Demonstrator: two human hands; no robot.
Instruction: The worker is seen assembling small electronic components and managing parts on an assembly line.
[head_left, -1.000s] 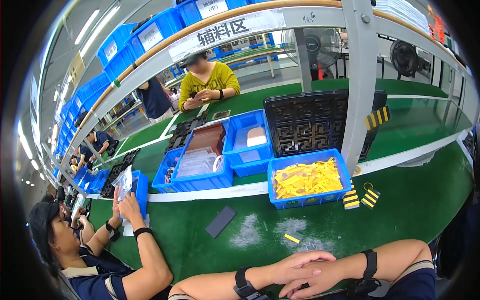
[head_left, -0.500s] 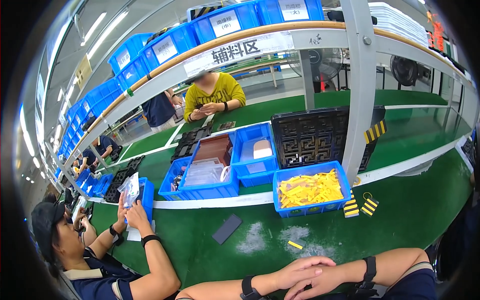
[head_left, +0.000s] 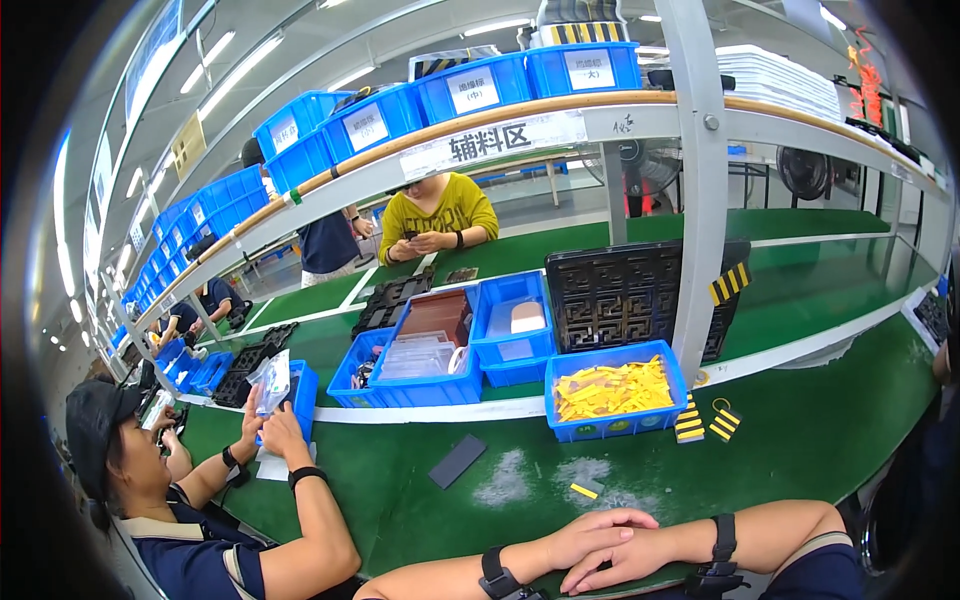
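My left hand (head_left: 592, 536) lies across the back of my right hand (head_left: 625, 562) at the table's near edge, fingers stretched out. Below it the right hand's fingers point down and left, slightly apart. I see nothing held in either; part of the right hand is covered by the left. Beyond them a small yellow-and-black strip (head_left: 584, 491) lies among pale powdery patches on the green tabletop (head_left: 400, 520). Farther left is a dark grey flat rectangular piece (head_left: 458, 461). A blue bin (head_left: 612, 429) full of yellow pieces (head_left: 615, 390) stands farther back.
Blue bins (head_left: 430, 392) with brown and clear sheets stand by a black tray (head_left: 610, 295). Striped tags (head_left: 725, 420) lie beside a white post (head_left: 697, 200) carrying an overhead shelf. At left a co-worker's hands (head_left: 280, 430) handle a clear bag (head_left: 270, 385); another person (head_left: 437, 215) sits opposite.
The whole view has shifted slightly, and the shelf sits lower in the picture. My hands stay laid together. The co-worker on the left still handles the clear bag.
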